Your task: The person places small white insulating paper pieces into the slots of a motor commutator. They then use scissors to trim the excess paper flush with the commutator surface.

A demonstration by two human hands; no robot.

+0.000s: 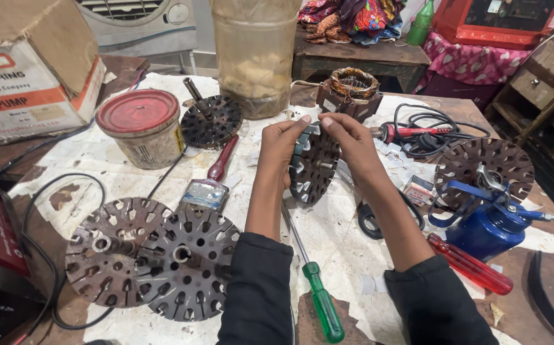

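My left hand point(281, 142) and my right hand point(351, 142) hold a dark round slotted stator core point(314, 167) upright between them, above the paper-covered workbench point(130, 176). Both sets of fingertips meet at the core's top edge, where a strip of grey insulation paper point(303, 137) sits in the slots. Below my left forearm lies a green-handled screwdriver point(318, 295).
Two more slotted cores point(152, 257) lie at front left, another with a shaft point(211, 120) by a red-lidded tin point(141, 126). A brush point(213, 181), a blue oil can point(491, 223), a red screwdriver point(470, 264), a soldering iron point(411, 132) and a copper-wound stator point(353, 84) surround my hands.
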